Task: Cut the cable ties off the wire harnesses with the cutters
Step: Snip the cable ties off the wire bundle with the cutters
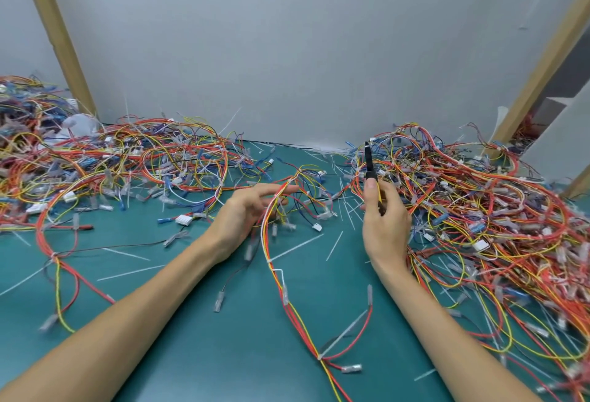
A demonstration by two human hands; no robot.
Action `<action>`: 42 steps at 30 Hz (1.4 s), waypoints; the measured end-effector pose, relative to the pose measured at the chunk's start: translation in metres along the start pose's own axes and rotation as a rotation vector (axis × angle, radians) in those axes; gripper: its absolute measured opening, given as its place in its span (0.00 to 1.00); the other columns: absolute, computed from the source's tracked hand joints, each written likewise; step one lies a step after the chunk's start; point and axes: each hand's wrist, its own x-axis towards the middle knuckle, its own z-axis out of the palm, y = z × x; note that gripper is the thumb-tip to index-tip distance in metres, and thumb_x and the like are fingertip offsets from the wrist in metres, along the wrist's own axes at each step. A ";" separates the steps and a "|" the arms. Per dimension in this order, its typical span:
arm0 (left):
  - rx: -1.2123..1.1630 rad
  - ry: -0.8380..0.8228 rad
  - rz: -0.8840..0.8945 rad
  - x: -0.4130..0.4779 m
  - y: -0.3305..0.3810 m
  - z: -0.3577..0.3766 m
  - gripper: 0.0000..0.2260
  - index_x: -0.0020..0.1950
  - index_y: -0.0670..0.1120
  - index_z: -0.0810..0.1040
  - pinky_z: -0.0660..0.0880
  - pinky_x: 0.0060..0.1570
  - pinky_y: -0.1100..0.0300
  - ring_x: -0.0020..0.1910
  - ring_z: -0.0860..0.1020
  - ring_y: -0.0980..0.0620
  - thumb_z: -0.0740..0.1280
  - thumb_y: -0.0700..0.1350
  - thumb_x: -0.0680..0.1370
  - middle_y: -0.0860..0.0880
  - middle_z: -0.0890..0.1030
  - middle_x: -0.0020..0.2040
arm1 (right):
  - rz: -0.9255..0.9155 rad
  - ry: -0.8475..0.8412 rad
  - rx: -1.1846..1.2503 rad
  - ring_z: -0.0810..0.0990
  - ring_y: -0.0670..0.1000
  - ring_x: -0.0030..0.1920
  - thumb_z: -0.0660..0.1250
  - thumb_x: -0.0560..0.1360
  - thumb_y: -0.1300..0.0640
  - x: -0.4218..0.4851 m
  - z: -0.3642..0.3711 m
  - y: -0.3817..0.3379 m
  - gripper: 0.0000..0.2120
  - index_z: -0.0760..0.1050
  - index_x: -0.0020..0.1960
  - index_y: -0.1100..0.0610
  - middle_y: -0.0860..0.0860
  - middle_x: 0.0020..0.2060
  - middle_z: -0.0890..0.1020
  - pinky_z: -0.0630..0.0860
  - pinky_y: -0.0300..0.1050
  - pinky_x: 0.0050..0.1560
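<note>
While the right hand (384, 223) has its grip clenched on the cutters (369, 162) just right of the harness (265, 242) and the left hand (249, 213), grip released, carries its far wires, the cable tie (270, 260) midway along it should be pulled taut so the blades nip plastic only.
</note>
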 end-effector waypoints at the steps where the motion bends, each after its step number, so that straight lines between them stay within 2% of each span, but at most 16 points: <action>1: 0.061 0.023 0.022 -0.001 0.000 0.001 0.24 0.54 0.44 0.82 0.71 0.61 0.52 0.54 0.80 0.54 0.56 0.39 0.63 0.47 0.80 0.62 | 0.003 0.001 0.002 0.74 0.50 0.37 0.55 0.79 0.39 0.000 0.000 0.000 0.19 0.76 0.48 0.52 0.47 0.34 0.78 0.70 0.49 0.42; 3: 0.355 0.092 0.146 -0.003 -0.003 0.003 0.18 0.53 0.49 0.83 0.73 0.61 0.56 0.55 0.79 0.57 0.60 0.36 0.69 0.47 0.79 0.59 | 0.003 -0.002 -0.002 0.75 0.50 0.37 0.55 0.79 0.39 0.000 0.000 -0.001 0.19 0.76 0.48 0.52 0.47 0.34 0.78 0.71 0.49 0.43; 5: 0.702 0.099 0.315 -0.002 -0.009 0.003 0.20 0.58 0.51 0.81 0.72 0.56 0.67 0.51 0.78 0.62 0.61 0.30 0.75 0.48 0.77 0.57 | 0.002 -0.014 -0.006 0.75 0.51 0.38 0.55 0.79 0.40 -0.001 0.000 -0.002 0.17 0.76 0.48 0.51 0.46 0.34 0.78 0.71 0.51 0.45; 7: 0.853 0.050 0.365 -0.003 -0.014 0.003 0.22 0.63 0.51 0.79 0.72 0.50 0.72 0.47 0.77 0.61 0.62 0.30 0.77 0.50 0.74 0.56 | 0.001 -0.027 -0.003 0.76 0.51 0.39 0.56 0.79 0.41 -0.001 0.000 -0.002 0.17 0.76 0.49 0.51 0.45 0.35 0.78 0.72 0.51 0.46; 9: 0.936 0.064 0.365 -0.004 -0.016 0.005 0.22 0.65 0.53 0.78 0.72 0.47 0.70 0.43 0.76 0.61 0.65 0.33 0.76 0.51 0.75 0.51 | -0.010 -0.037 0.001 0.76 0.51 0.40 0.56 0.79 0.41 -0.001 0.000 -0.004 0.18 0.77 0.51 0.53 0.45 0.37 0.79 0.72 0.50 0.47; 12: 1.002 0.141 0.306 -0.005 -0.012 0.009 0.14 0.59 0.48 0.76 0.74 0.44 0.61 0.39 0.76 0.57 0.66 0.36 0.76 0.50 0.79 0.43 | -0.032 -0.079 -0.001 0.78 0.50 0.43 0.56 0.79 0.42 -0.001 -0.001 -0.005 0.19 0.78 0.53 0.55 0.46 0.40 0.81 0.71 0.46 0.46; 15: 1.205 0.167 0.179 -0.010 -0.007 0.014 0.04 0.51 0.47 0.69 0.69 0.44 0.55 0.47 0.75 0.46 0.64 0.43 0.79 0.47 0.77 0.47 | -0.069 -0.122 -0.006 0.77 0.48 0.42 0.58 0.79 0.44 -0.003 -0.001 -0.007 0.17 0.78 0.53 0.55 0.47 0.40 0.81 0.68 0.41 0.43; 17: 1.498 0.189 0.062 -0.013 -0.002 0.019 0.07 0.53 0.45 0.69 0.69 0.46 0.55 0.53 0.72 0.44 0.60 0.49 0.81 0.45 0.73 0.53 | -0.098 -0.135 -0.006 0.76 0.45 0.42 0.59 0.78 0.44 -0.005 -0.001 -0.009 0.15 0.78 0.53 0.53 0.44 0.40 0.80 0.68 0.35 0.43; 19: 1.721 0.205 -0.048 -0.014 0.003 0.024 0.07 0.57 0.45 0.68 0.67 0.46 0.57 0.57 0.72 0.44 0.58 0.47 0.82 0.45 0.69 0.59 | -0.115 -0.153 -0.017 0.76 0.46 0.43 0.59 0.78 0.43 -0.005 0.000 -0.010 0.16 0.78 0.54 0.53 0.45 0.42 0.80 0.68 0.36 0.45; 23: 1.862 0.151 -0.189 -0.011 0.013 0.022 0.09 0.60 0.42 0.69 0.71 0.45 0.54 0.60 0.74 0.44 0.60 0.41 0.80 0.44 0.69 0.61 | -0.136 -0.185 -0.029 0.77 0.47 0.45 0.59 0.78 0.42 -0.006 0.000 -0.009 0.17 0.77 0.55 0.53 0.46 0.44 0.81 0.70 0.40 0.47; 27: 1.836 0.088 -0.236 -0.007 0.029 0.010 0.09 0.59 0.42 0.69 0.72 0.48 0.51 0.59 0.76 0.41 0.59 0.43 0.80 0.43 0.73 0.59 | -0.145 -0.188 -0.058 0.77 0.47 0.46 0.59 0.78 0.41 -0.006 0.000 -0.008 0.18 0.77 0.55 0.54 0.47 0.45 0.80 0.69 0.40 0.47; 31: 1.646 0.271 -0.094 0.000 0.059 -0.003 0.06 0.53 0.47 0.73 0.74 0.49 0.50 0.54 0.77 0.40 0.64 0.47 0.79 0.43 0.78 0.52 | -0.191 -0.209 -0.068 0.76 0.46 0.44 0.58 0.78 0.40 -0.008 0.002 -0.010 0.18 0.77 0.54 0.52 0.44 0.43 0.79 0.71 0.43 0.45; 34: 1.293 0.421 0.077 0.002 0.079 -0.011 0.05 0.43 0.50 0.78 0.75 0.41 0.56 0.45 0.81 0.47 0.72 0.47 0.72 0.52 0.82 0.38 | -0.240 -0.253 -0.141 0.74 0.47 0.43 0.57 0.78 0.39 -0.010 0.002 -0.012 0.17 0.75 0.53 0.51 0.43 0.43 0.77 0.70 0.45 0.45; 36: 0.885 0.422 0.077 0.003 0.086 -0.009 0.05 0.42 0.49 0.82 0.73 0.36 0.60 0.37 0.81 0.55 0.76 0.47 0.70 0.53 0.84 0.34 | -0.265 -0.293 -0.212 0.74 0.48 0.44 0.56 0.78 0.38 -0.011 0.003 -0.012 0.18 0.75 0.53 0.51 0.43 0.44 0.76 0.71 0.47 0.47; 39: 0.290 0.266 0.033 0.003 0.087 0.001 0.08 0.49 0.44 0.84 0.80 0.43 0.64 0.41 0.83 0.54 0.75 0.41 0.71 0.46 0.86 0.42 | -0.283 -0.311 -0.299 0.76 0.49 0.47 0.56 0.78 0.38 -0.013 0.005 -0.011 0.19 0.75 0.55 0.51 0.44 0.47 0.78 0.71 0.47 0.48; 42: 0.143 0.046 -0.091 0.003 0.073 0.014 0.09 0.51 0.40 0.83 0.79 0.41 0.66 0.40 0.82 0.53 0.73 0.40 0.71 0.42 0.86 0.44 | -0.246 -0.285 -0.392 0.77 0.52 0.47 0.58 0.78 0.39 -0.012 0.008 -0.008 0.18 0.75 0.55 0.51 0.46 0.48 0.79 0.69 0.47 0.45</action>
